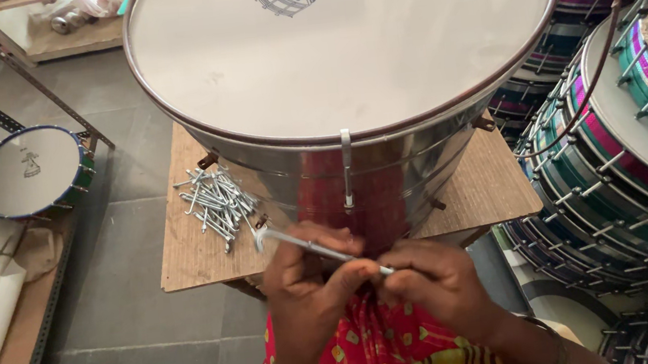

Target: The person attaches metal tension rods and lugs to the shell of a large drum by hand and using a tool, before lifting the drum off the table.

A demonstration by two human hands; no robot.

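Workshop: grey tiled floor [114, 324], metal shelving on the left, drums stacked along the right.
Left hand: the left hand [307, 284] is closed around the shaft of a hooked metal rod [311, 247], thumb and fingers pinching it near the middle.
Right hand: the right hand [434, 279] is pinched on the rod's near end, fingertips pressed together; what it grips there is hidden by the fingers.
Rod position: held nearly level just in front of the big steel drum [344, 67], hook end pointing left and up, close to the drum's wall but not clearly touching it.
Drum: white skin on top, shiny shell, standing on a brown board [187, 252]; one rod [347, 167] is already hooked over the rim at the front.
Pile: loose rods [218, 201] lie on the board just left of the drum.
Surroundings: a small blue-rimmed drum [30, 173] sits on the floor at left; striped drums [626, 150] lean at right.
Risk, slip: both grips are fingertip grips on a thin, smooth shaft, so it could twist or drop onto the lap [373, 345].
Risk, scratch: the hook end is near the polished shell and could mark it if swung.
Risk, scatter: the pile is near the board's edge; an elbow's nudge could send rods onto the floor.
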